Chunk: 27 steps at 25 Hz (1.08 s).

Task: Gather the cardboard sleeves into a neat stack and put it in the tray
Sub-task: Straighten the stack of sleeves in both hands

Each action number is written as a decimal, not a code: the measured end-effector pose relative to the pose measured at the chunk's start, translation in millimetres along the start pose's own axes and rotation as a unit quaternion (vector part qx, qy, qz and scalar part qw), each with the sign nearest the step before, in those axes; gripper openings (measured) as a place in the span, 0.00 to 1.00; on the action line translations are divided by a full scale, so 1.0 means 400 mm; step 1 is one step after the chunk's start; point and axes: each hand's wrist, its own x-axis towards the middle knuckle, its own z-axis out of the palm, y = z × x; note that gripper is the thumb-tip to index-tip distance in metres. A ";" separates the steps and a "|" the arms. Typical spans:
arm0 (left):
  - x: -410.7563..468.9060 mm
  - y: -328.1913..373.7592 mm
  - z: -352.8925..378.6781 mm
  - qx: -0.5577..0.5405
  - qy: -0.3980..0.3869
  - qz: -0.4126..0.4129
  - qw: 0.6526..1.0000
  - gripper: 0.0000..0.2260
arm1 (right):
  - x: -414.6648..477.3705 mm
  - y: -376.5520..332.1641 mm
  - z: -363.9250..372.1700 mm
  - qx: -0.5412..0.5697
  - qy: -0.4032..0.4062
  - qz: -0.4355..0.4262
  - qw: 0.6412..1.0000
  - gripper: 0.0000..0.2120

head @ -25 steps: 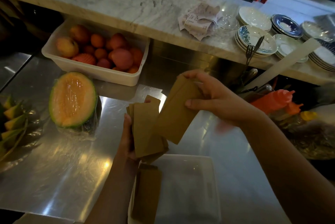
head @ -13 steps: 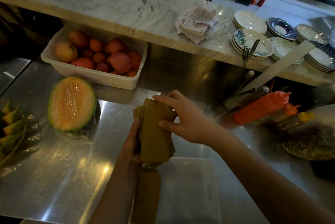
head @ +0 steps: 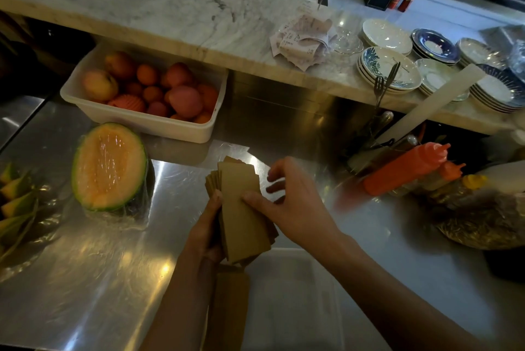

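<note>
The stack of cardboard sleeves is clasped at its side by the left hand, while the right hand rests its thumb on the top sleeve, its other fingers spread open. The stack is held just above the far edge of the tray, its long axis pointing away from the tray. A few more sleeves lie inside the tray, at its left. The melon half stands well left of the tray, and nothing is seen in the way.

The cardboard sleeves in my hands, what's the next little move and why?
Probably square them up first: the cardboard sleeves fan out unevenly in the left hand, with only the right hand's thumb on them. Tap the edges flush, then lower the stack into the tray just below.
</note>
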 end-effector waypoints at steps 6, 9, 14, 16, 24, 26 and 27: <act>0.009 0.000 -0.008 0.011 0.002 0.028 1.000 0.51 | -0.036 0.015 0.033 0.063 0.000 0.001 0.998 0.13; 0.007 0.000 -0.007 0.017 0.016 0.044 0.999 0.49 | -0.045 0.019 0.045 0.098 0.004 0.006 0.995 0.15; 0.009 -0.023 0.012 0.027 0.025 0.059 0.998 0.48 | -0.048 0.021 0.075 0.208 0.004 0.060 0.976 0.10; 0.013 -0.027 0.014 0.046 0.054 0.067 0.995 0.47 | -0.050 0.016 0.076 0.255 -0.030 0.092 0.962 0.10; 0.039 -0.018 0.040 0.212 0.175 0.102 0.956 0.41 | -0.038 0.040 0.086 0.335 -0.020 0.169 0.927 0.13; 0.043 -0.017 0.045 0.249 0.186 0.102 0.945 0.40 | -0.033 0.048 0.091 0.331 -0.011 0.170 0.928 0.14; 0.043 -0.018 0.049 0.262 0.175 0.104 0.943 0.38 | -0.031 0.049 0.096 0.330 -0.005 0.170 0.929 0.14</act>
